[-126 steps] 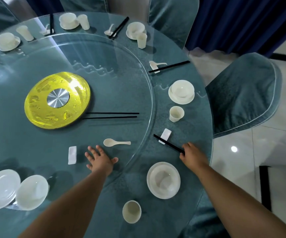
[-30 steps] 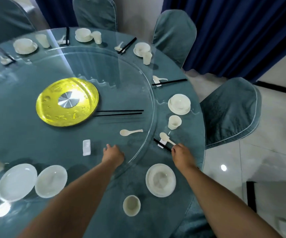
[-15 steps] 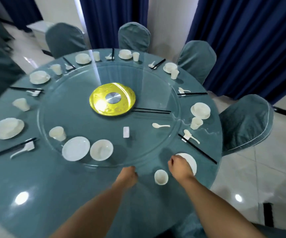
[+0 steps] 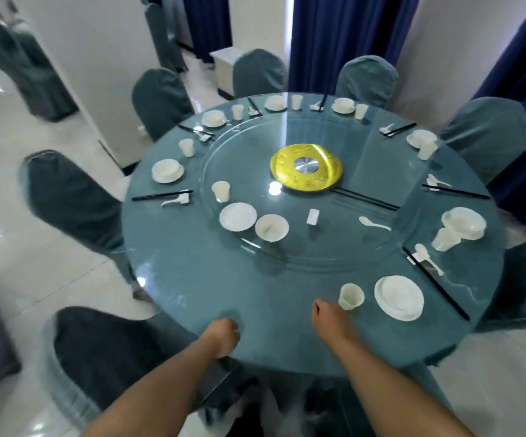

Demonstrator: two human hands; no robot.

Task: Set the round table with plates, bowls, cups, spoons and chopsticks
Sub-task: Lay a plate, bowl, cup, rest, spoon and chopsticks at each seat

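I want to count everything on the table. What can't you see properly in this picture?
- Head view: the far plates and cups are too small to tell apart in detail.
- Left hand: its fingers curl over the table edge, so their grip is hidden.
- Right hand: fingertips blurred beside the near cup; touching or not is unclear.
- Nearest chairs: blurred.

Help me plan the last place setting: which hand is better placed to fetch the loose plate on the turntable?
Probably left: the left hand is on the loose plate side; the right hand sits by the cup.
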